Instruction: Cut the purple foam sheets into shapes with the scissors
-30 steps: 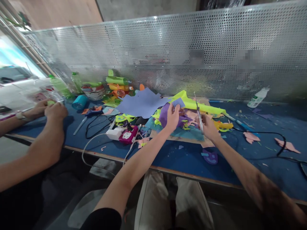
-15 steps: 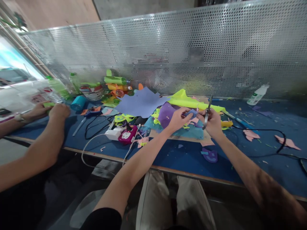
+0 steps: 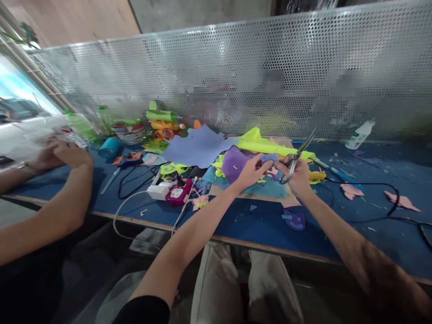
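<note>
Pinched in my left hand (image 3: pixel 254 171) is a small blue-violet foam piece (image 3: pixel 269 158). My right hand (image 3: pixel 298 173) is closed around a pair of scissors (image 3: pixel 305 146), whose blades point up and away to the right. My right fingertips come close to the small piece; whether they touch it I cannot tell. Beneath and beside my left hand lies a purple foam piece (image 3: pixel 232 164) on a blue sheet (image 3: pixel 275 191). A large periwinkle sheet (image 3: pixel 197 146) and a yellow-green sheet (image 3: pixel 261 142) lie behind my hands.
A magenta power strip (image 3: pixel 178 194) with white plugs sits left of my arm. A glue gun with a yellow part (image 3: pixel 317 176) and a white bottle (image 3: pixel 360 135) are to the right. A co-worker's hands (image 3: pixel 64 153) are at far left. A perforated metal screen (image 3: pixel 209 76) backs the table.
The scissors have turned from nearly upright to leaning right, and the small piece now shows flatter between my hands. The co-worker's hands have shifted left and up.
</note>
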The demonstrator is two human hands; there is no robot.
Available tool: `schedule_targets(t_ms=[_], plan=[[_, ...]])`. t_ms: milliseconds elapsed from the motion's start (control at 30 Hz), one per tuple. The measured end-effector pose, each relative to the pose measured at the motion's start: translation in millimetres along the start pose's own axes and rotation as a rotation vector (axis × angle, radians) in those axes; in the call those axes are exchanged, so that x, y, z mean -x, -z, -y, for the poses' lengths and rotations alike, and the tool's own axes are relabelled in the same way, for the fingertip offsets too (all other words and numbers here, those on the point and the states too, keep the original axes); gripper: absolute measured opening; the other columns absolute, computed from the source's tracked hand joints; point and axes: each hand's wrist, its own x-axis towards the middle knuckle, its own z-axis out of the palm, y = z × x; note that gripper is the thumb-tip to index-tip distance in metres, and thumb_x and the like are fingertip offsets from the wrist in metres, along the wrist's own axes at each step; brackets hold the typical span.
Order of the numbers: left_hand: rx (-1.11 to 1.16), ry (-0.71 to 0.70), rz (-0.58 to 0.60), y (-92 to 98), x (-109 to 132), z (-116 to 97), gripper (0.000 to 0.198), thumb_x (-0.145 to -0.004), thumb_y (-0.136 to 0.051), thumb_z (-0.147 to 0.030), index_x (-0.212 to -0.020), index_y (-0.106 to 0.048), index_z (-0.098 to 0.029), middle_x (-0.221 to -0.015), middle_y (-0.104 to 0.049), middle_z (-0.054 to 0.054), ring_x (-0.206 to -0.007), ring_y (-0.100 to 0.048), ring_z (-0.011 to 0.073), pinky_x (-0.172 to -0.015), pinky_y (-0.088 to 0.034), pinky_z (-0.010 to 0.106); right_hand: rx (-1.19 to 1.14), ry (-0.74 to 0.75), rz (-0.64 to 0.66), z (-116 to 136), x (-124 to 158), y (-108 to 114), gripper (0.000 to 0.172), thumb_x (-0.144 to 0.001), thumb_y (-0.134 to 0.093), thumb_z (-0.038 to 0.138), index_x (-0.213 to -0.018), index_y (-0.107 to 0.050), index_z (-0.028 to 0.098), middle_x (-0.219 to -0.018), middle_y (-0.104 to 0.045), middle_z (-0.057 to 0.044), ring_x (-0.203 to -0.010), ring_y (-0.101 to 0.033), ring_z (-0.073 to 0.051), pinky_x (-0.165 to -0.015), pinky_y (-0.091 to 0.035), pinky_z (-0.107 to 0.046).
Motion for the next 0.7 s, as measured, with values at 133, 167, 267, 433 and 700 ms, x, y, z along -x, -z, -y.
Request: schedule_targets(t_ms=[133, 167, 267, 433, 700], plan=[[-0.029, -0.025, -0.072, 0.1, 0.4, -1.9, 0.046, -0.094, -0.06, -0.061, -0.099, -0.064, -0.016, -0.076, -0.065, 0.002, -0.064, -0.058, 0.0132, -0.061, -0.047, 0.026, 0.078, -0.021, 0.074, 5.0, 0.9, -0.4, 0.036, -0.072, -0.078, 0.052, -0.076, -0.054, 0.025, -0.068, -0.057, 0.004, -0.059, -0.054, -0.014, -0.063, -0.048, -0.032], [-0.034, -0.038, -0.121, 1.0, -0.3, -1.8, 0.045, -0.093, -0.061, -0.061, -0.098, -0.065, -0.016, -0.076, -0.064, 0.002, -0.064, -0.057, 0.0129, -0.061, -0.045, 0.025, 0.112, -0.024, 0.107, 6.3, 0.8, 0.3, 0.037, -0.075, -0.074, 0.055, -0.075, -0.053, 0.025, -0.067, -0.054, 0.005, -0.057, -0.051, -0.013, -0.061, -0.047, -0.031], [-0.035, -0.08, -0.272, 5.1, -3.7, 0.0, 0.043, -0.092, -0.063, -0.059, -0.09, -0.067, -0.016, -0.072, -0.061, 0.001, -0.062, -0.051, 0.0115, -0.058, -0.04, 0.025, 0.249, -0.033, 0.248, 7.1, -0.1, 4.3, 0.041, -0.081, -0.062, 0.064, -0.075, -0.054, 0.024, -0.065, -0.05, 0.004, -0.059, -0.05, -0.015, -0.06, -0.043, -0.031], [0.062, -0.087, -0.413, 9.8, -9.3, 7.0, 0.044, -0.092, -0.063, -0.06, -0.082, -0.063, -0.018, -0.065, -0.055, -0.001, -0.059, -0.047, 0.011, -0.057, -0.038, 0.027, 0.448, -0.118, 0.356, -6.7, -2.2, 10.9, 0.048, -0.081, -0.058, 0.07, -0.082, -0.055, 0.023, -0.069, -0.051, 0.003, -0.064, -0.05, -0.016, -0.06, -0.042, -0.031], [0.041, -0.091, -0.329, 3.1, -6.7, 4.0, 0.041, -0.092, -0.065, -0.057, -0.091, -0.066, -0.016, -0.079, -0.062, 0.001, -0.067, -0.052, 0.0116, -0.061, -0.042, 0.025, 0.451, -0.097, 0.506, -12.4, 2.0, 10.1, 0.046, -0.085, -0.054, 0.069, -0.08, -0.053, 0.023, -0.064, -0.046, 0.005, -0.06, -0.045, -0.015, -0.057, -0.04, -0.029]])
